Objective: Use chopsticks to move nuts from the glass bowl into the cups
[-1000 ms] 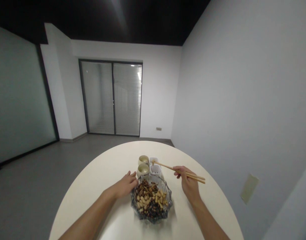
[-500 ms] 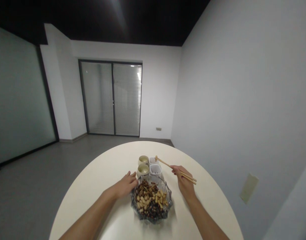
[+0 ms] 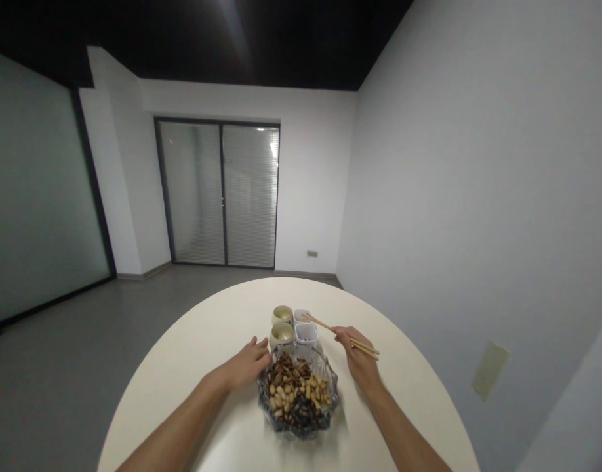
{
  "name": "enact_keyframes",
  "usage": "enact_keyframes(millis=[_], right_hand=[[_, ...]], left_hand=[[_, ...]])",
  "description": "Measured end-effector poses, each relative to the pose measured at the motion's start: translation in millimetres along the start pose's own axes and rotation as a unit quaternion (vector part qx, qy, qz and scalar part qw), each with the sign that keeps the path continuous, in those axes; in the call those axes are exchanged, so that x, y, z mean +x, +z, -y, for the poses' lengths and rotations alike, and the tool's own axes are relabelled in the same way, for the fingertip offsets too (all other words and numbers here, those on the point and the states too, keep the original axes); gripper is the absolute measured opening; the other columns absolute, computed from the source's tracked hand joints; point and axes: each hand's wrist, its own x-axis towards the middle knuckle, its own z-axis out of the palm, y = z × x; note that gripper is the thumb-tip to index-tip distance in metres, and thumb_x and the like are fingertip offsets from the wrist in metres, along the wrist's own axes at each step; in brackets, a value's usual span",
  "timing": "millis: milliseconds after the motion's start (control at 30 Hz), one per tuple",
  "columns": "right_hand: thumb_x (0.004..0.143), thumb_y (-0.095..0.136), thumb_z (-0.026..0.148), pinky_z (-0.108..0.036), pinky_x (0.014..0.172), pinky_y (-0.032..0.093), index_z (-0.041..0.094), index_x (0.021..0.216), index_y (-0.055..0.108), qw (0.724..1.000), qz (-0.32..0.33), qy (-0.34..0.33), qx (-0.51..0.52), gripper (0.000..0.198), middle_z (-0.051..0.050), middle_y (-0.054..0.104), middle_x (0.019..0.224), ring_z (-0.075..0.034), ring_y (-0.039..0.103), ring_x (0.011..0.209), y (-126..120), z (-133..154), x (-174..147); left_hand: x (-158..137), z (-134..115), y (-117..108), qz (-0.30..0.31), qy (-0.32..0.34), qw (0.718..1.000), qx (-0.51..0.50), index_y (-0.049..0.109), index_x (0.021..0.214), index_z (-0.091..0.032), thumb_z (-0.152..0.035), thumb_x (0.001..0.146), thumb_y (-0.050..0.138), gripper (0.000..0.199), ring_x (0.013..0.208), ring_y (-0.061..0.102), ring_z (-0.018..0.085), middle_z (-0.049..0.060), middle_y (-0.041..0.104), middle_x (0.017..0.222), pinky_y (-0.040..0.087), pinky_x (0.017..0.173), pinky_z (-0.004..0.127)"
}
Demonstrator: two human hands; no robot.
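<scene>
My right hand (image 3: 356,354) is closed around a pair of wooden chopsticks (image 3: 321,322). Their tips reach over the far white cup (image 3: 301,314), and I make out no nut between them. With fingers stretched out, my left hand (image 3: 252,362) lies at the left rim of a clear glass bowl (image 3: 333,393) and seems to touch it. Inside the bowl are separate heaps: brown sliver-like pieces (image 3: 291,372), pale nuts (image 3: 281,398), yellowish peanuts (image 3: 317,389) and dark pieces (image 3: 303,413). The near white cup (image 3: 306,333) has a few small dark bits inside.
Left of the white cups stand two greenish ceramic cups, a far one (image 3: 282,314) and a near one (image 3: 281,333). Everything rests on a round cream table (image 3: 222,314). A white wall (image 3: 453,196) rises at the right, and glazed doors (image 3: 220,196) are at the back.
The chopstick tips have lowered towards the far white cup, and the small tan piece at them no longer shows. My right hand shifted slightly left; my left hand stayed put.
</scene>
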Motion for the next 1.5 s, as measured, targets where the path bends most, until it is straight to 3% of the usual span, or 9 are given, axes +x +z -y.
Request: enact_keyframes(millis=[167, 400, 567, 833, 1167, 1333, 1500], right_hand=[[0.094, 0.054, 0.051, -0.032, 0.072, 0.053, 0.022, 0.091, 0.078, 1.0, 0.004, -0.004, 0.0, 0.037, -0.006, 0.072, 0.081, -0.022, 0.066, 0.078, -0.3, 4.6, 0.2], [0.09, 0.059, 0.054, -0.032, 0.069, 0.053, 0.022, 0.083, 0.077, 0.999, -0.028, 0.033, -0.011, 0.037, -0.006, 0.072, 0.075, -0.023, 0.067, 0.074, -6.6, 11.1, 0.5], [0.091, 0.053, 0.06, -0.028, 0.055, 0.048, 0.019, 0.077, 0.074, 0.997, -0.063, 0.035, 0.007, 0.048, -0.005, 0.067, 0.061, -0.019, 0.06, 0.059, -12.7, 10.2, 0.2], [0.094, 0.043, 0.064, -0.025, 0.049, 0.044, 0.018, 0.065, 0.068, 0.999, 0.026, 0.019, 0.014, 0.06, -0.003, 0.058, 0.052, -0.016, 0.055, 0.051, -17.3, 6.7, 0.7], [0.097, 0.045, 0.055, -0.025, 0.053, 0.043, 0.018, 0.068, 0.071, 0.99, 0.14, 0.004, -0.028, 0.054, -0.003, 0.06, 0.058, -0.016, 0.057, 0.056, -16.3, 5.5, -3.8], [0.097, 0.046, 0.054, -0.026, 0.054, 0.043, 0.018, 0.071, 0.073, 0.989, 0.148, 0.013, -0.028, 0.051, -0.003, 0.062, 0.059, -0.016, 0.058, 0.056, -15.4, 16.3, -3.8], [0.095, 0.048, 0.058, -0.026, 0.054, 0.044, 0.018, 0.07, 0.073, 0.994, 0.109, 0.027, -0.004, 0.054, -0.003, 0.061, 0.055, -0.017, 0.058, 0.054, -14.6, 17.9, -3.2]], left_hand=[[0.5, 0.8, 0.4, -0.008, -0.008, 1.0, -0.007, 0.067, 0.103, -0.019, -0.041, 0.104, 0.014, 0.057, 0.146, 0.024, 0.029, 0.008, 0.056, 0.14, 0.003, 0.121, 0.049], [1.1, 6.2, 3.8, -0.01, -0.017, 0.999, -0.026, 0.065, 0.112, -0.021, -0.042, 0.105, 0.015, 0.055, 0.147, 0.022, 0.028, 0.006, 0.053, 0.143, 0.003, 0.121, 0.049], [2.9, 10.5, 8.2, -0.012, -0.005, 1.0, -0.017, 0.066, 0.106, -0.022, -0.042, 0.105, 0.017, 0.053, 0.146, 0.025, 0.029, 0.005, 0.057, 0.139, 0.001, 0.121, 0.049], [4.7, 11.1, 9.6, 0.0, -0.001, 1.0, 0.011, 0.065, 0.111, -0.02, -0.042, 0.105, 0.011, 0.059, 0.146, 0.023, 0.03, 0.007, 0.058, 0.138, 0.005, 0.121, 0.052], [5.0, 7.2, 7.9, -0.012, -0.021, 1.0, -0.017, 0.065, 0.118, -0.019, -0.043, 0.104, 0.013, 0.059, 0.146, 0.023, 0.029, 0.008, 0.057, 0.14, 0.004, 0.121, 0.049], [3.0, 4.2, 2.6, -0.013, -0.009, 0.999, -0.032, 0.065, 0.113, -0.022, -0.043, 0.105, 0.013, 0.058, 0.147, 0.023, 0.028, 0.004, 0.055, 0.142, 0.003, 0.121, 0.05], [4.0, 15.0, 9.4, -0.021, 0.008, 1.0, -0.013, 0.066, 0.103, -0.024, -0.048, 0.104, 0.019, 0.053, 0.145, 0.024, 0.03, 0.002, 0.06, 0.135, 0.004, 0.12, 0.051]])
